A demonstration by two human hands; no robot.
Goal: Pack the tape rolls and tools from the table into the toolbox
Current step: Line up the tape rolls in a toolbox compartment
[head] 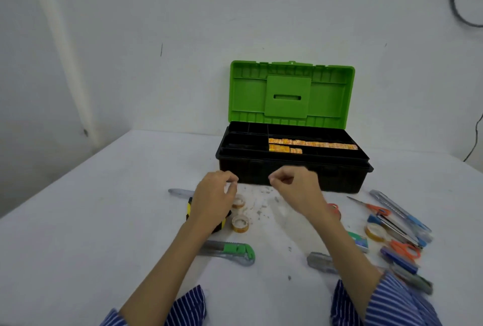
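From my remote seat, both hands hover over the white tabletop just in front of the toolbox, which stands open at 12 o'clock with its green lid tilted back toward the wall and orange-yellow strips lying in its black tray. The left hand has thumb and fingers curled loosely inward; I see nothing in its grip. The right hand is curled tighter, thumb and forefinger tips brought together, and I cannot tell whether anything is pinched there. Two small tape rolls lie flat just beside the left hand: one at its 3 o'clock, partly hidden by the fingers, and another at its 5 o'clock. A yellow-and-black tape measure sits under the left wrist, and a clear-handled tool pokes out at its 9 o'clock. A green utility knife lies at 6 o'clock of the left hand, near the forearm. At the right hand's 4 o'clock, well apart from its grip, lie a third tape roll, orange-handled scissors, a blue-and-grey cutter and more scissors; a red roll peeks from behind the right wrist. Striped blue sleeves frame the bottom edge.
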